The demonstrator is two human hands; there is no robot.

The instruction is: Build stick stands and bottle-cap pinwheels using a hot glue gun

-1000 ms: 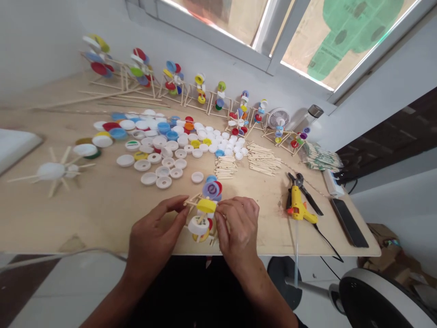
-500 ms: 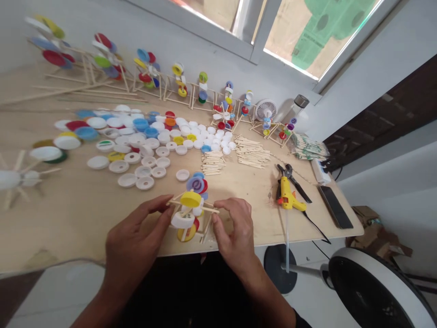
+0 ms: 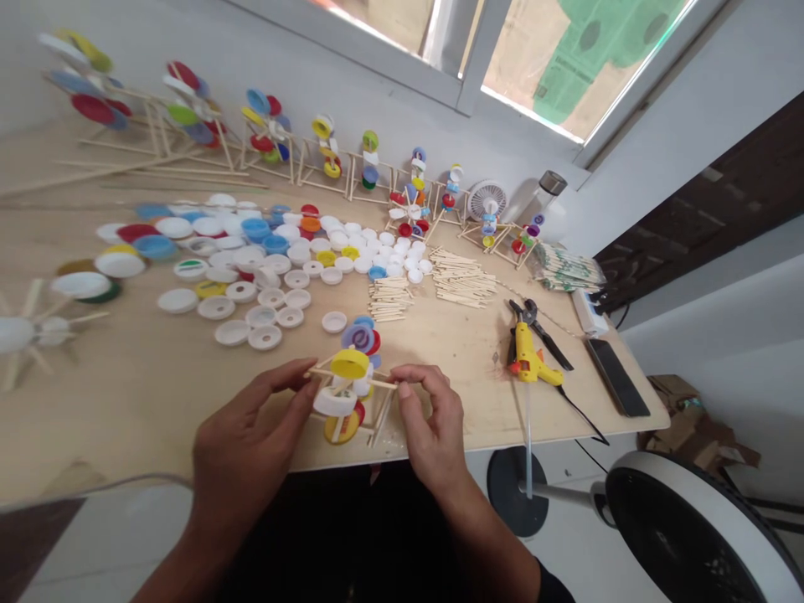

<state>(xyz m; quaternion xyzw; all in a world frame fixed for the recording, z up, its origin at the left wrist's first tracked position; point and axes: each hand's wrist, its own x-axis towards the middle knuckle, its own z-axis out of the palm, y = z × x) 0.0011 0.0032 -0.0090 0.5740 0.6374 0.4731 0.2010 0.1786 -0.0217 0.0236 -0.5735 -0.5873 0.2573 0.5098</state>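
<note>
Near the table's front edge stands a small wheel model, made of coloured bottle caps on a frame of wooden sticks. My left hand pinches the left end of its stick frame between thumb and fingers. At the other side my right hand has thumb and forefinger closed on the right end of the stick axle. Yellow, white, red and blue caps show around the wheel, between my two hands. Part of the frame's left side is hidden behind my left fingers.
Loose bottle caps spread across the left and middle. Cut sticks lie in piles behind the model. To the right are a yellow glue gun, pliers and a phone. Similar wheel models line the wall.
My right thumb and forefinger have shifted slightly on the axle's right end. The left hand and the model stay nearly in place; the whole view has moved a little.
</note>
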